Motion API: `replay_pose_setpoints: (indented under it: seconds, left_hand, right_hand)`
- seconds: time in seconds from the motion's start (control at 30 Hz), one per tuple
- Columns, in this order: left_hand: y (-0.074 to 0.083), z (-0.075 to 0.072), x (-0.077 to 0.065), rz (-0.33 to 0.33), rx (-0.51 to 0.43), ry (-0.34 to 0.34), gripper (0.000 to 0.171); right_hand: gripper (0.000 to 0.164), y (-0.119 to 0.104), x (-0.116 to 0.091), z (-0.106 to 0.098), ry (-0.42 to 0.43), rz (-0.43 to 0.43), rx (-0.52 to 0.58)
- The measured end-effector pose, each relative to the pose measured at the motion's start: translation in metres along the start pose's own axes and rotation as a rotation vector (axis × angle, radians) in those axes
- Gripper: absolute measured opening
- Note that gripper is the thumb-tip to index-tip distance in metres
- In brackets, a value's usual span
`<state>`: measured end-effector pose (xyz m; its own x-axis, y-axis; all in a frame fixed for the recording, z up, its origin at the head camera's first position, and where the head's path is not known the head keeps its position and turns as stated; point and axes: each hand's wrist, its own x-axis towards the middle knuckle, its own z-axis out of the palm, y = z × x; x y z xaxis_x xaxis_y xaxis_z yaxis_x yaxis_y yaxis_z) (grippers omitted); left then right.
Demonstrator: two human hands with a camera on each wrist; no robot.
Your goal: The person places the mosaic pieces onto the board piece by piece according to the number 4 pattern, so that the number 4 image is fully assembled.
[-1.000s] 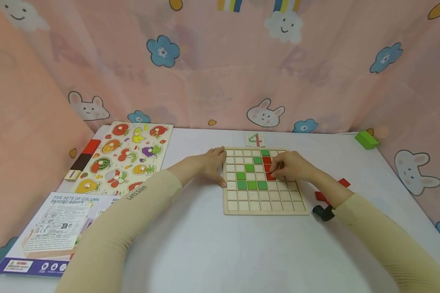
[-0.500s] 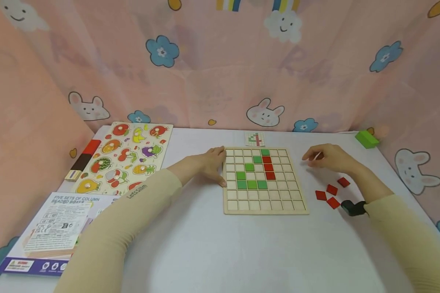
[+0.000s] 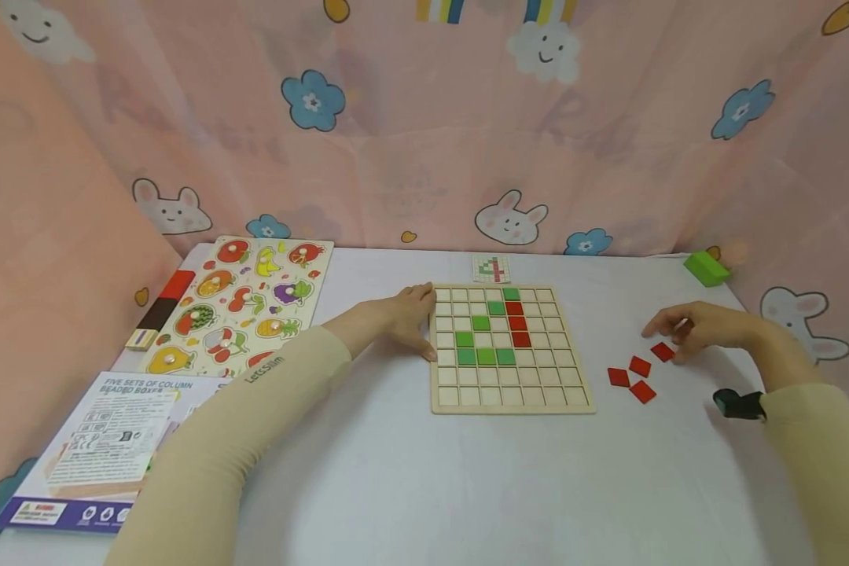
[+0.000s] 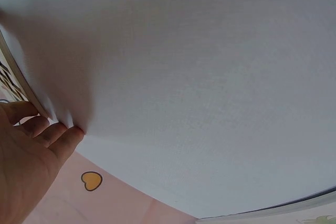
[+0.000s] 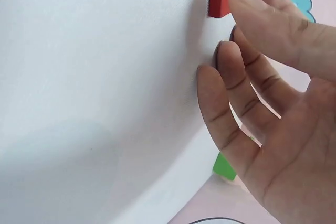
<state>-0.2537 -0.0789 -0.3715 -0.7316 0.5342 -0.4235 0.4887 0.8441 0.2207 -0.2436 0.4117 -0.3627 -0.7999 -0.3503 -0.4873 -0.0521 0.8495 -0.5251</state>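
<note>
A wooden grid board (image 3: 512, 401) lies mid-table, with green tiles (image 3: 486, 357) in a stepped line and a row, and a column of red tiles (image 3: 516, 323) in its cells. My left hand (image 3: 406, 318) rests against the board's left edge, fingers spread along it; in the left wrist view its fingertips touch the edge. To the right, my right hand (image 3: 707, 330) is over a loose red tile (image 3: 662, 351) lying on the cloth. In the right wrist view the thumb and forefinger are beside that tile, the thumb overlapping it, the other fingers loosely bent. Several red tiles (image 3: 640, 366) lie nearby.
A small pattern card (image 3: 491, 269) stands behind the board. A green block (image 3: 707, 270) is at the far right corner. On the left lie a fruit puzzle board (image 3: 255, 314), a red and black block row (image 3: 163, 310) and a printed box (image 3: 99, 440).
My right hand has left the red tile on the board and moved right to the loose red tiles. The left hand has stayed at the board's edge.
</note>
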Motion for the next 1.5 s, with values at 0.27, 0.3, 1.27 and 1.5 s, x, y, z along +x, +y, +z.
replay_pose_setpoints:
  seconds: [0.27, 0.3, 1.27, 1.5]
  left_hand:
    - [0.000, 0.000, 0.001, 0.001, 0.003, 0.000, 0.121]
    - [0.000, 0.000, 0.001, 0.002, 0.005, 0.000, 0.121]
    - [-0.002, 0.002, 0.003, 0.003, 0.002, -0.002, 0.121]
    - [-0.002, 0.002, 0.003, 0.002, 0.007, -0.001, 0.120]
  right_hand:
    - [0.038, 0.003, 0.002, 0.007, 0.064, 0.004, -0.082]
    - [0.037, 0.004, 0.003, 0.007, 0.080, 0.012, -0.097]
    - [0.009, -0.146, 0.051, 0.078, 0.135, -0.345, -0.037]
    - [0.006, -0.152, 0.061, 0.093, 0.145, -0.307, -0.063]
